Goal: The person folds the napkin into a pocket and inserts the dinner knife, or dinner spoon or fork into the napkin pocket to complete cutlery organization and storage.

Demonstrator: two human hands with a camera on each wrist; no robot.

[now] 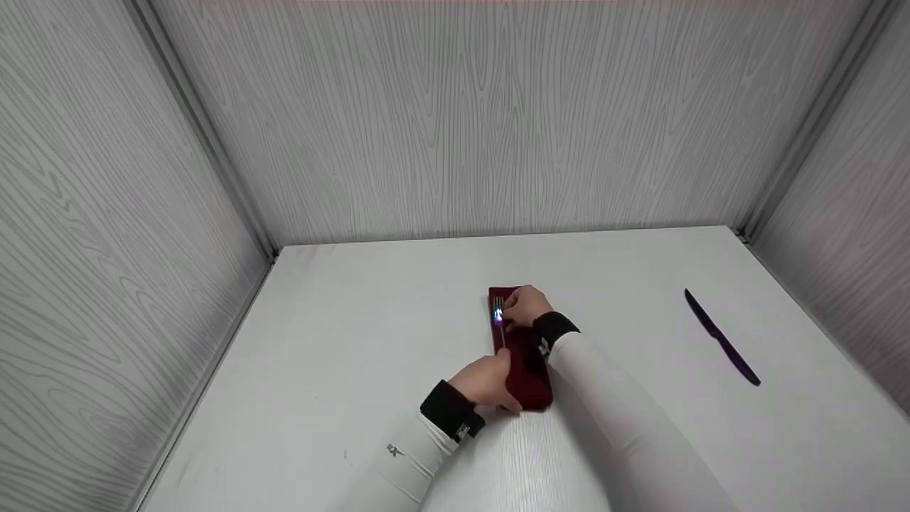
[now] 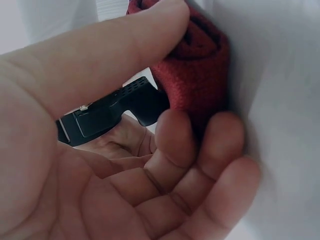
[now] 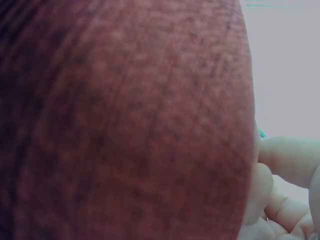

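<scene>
A dark red cloth napkin [image 1: 530,384], folded into a long narrow roll, lies on the white table in the head view. Along its left side rests a shiny fork [image 1: 498,313], tines toward the back. My left hand [image 1: 487,380] grips the napkin's near end, and the left wrist view shows the thumb over the rolled cloth [image 2: 192,85] with curled fingers below. Farther up, my right hand [image 1: 527,307] pinches at the fork's neck, over the napkin. Cloth [image 3: 135,120] fills most of the right wrist view, hiding part of the right fingers [image 3: 290,157].
A dark purple knife [image 1: 721,338] lies apart on the right of the white table [image 1: 355,320]. Pale wood-grained panels [image 1: 455,128] rise behind the table and on both sides.
</scene>
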